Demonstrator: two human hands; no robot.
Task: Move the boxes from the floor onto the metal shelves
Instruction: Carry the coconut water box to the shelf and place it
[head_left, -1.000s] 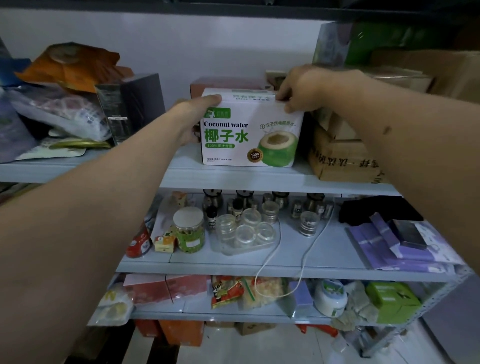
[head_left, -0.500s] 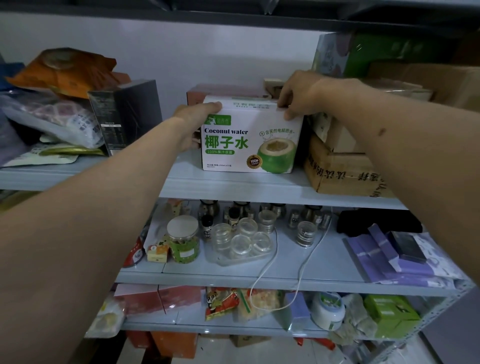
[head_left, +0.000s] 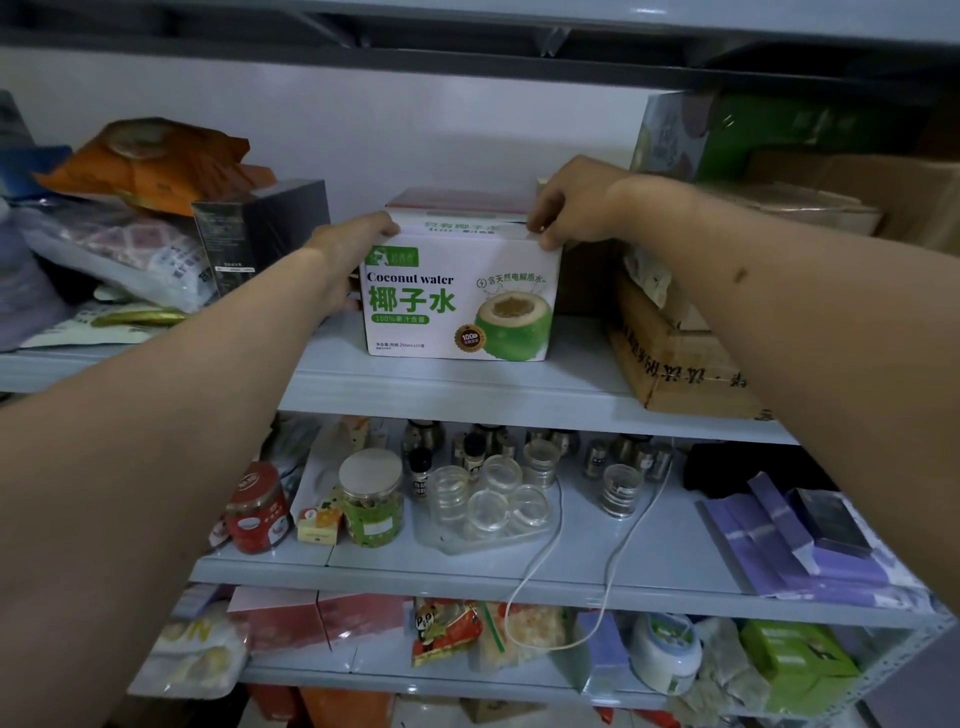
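Both hands hold the coconut water box (head_left: 460, 296) by its upper corners: the left hand (head_left: 343, 265) wraps the left side with the thumb lying over the top edge, and the right hand (head_left: 569, 208) curls its fingers over the top right corner and pinches it. The box stands upright on the metal shelf (head_left: 467, 389), its printed face to the front, set back a little from the shelf's front lip.

Nearest the camera, on the shelf below, stand a green jar (head_left: 371, 499), a red jar (head_left: 257, 506) and a tray of clear cups (head_left: 488, 512), with a white cable (head_left: 566, 587) looping down toward the shelf beneath.

On the box's own level a brown carton (head_left: 680, 364) sits just to its right and a dark box (head_left: 260, 234) to its left, with bare shelf on either side. Behind it a second box with a red top (head_left: 462, 200) appears to touch its back.

To finish the placing well, I judge the box should be slid straight back with even pressure from both hands so it stays square, its base flat on the shelf before either hand lets go. Pushing from one corner alone could twist it toward the brown carton.
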